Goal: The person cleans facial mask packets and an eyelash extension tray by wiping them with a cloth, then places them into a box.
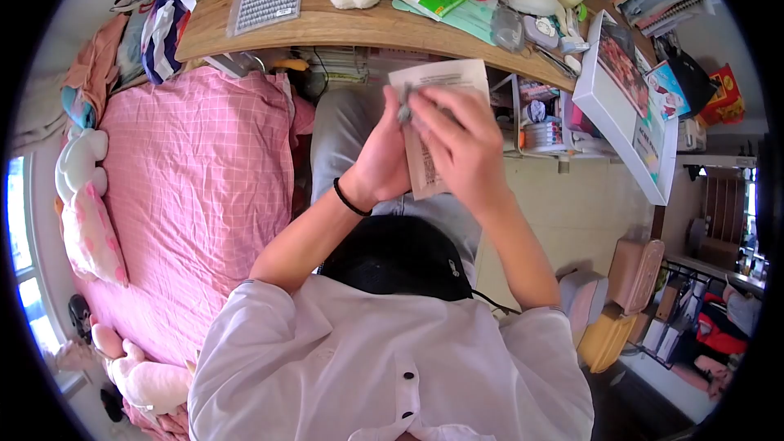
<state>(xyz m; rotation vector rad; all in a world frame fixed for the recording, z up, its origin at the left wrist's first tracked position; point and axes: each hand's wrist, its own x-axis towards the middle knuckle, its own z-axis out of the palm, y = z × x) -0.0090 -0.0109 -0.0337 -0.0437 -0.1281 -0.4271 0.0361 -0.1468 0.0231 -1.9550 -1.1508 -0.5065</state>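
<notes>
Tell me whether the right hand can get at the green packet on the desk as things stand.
Probably yes: the green packet lies near the front edge of the desk, mostly uncovered, though the right hand is busy at the beige packet.

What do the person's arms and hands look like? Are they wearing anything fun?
The left hand has a thin black band at its wrist. The right hand has no band or glove showing. Both white sleeves are short and loose, with thin dark edging.
</notes>
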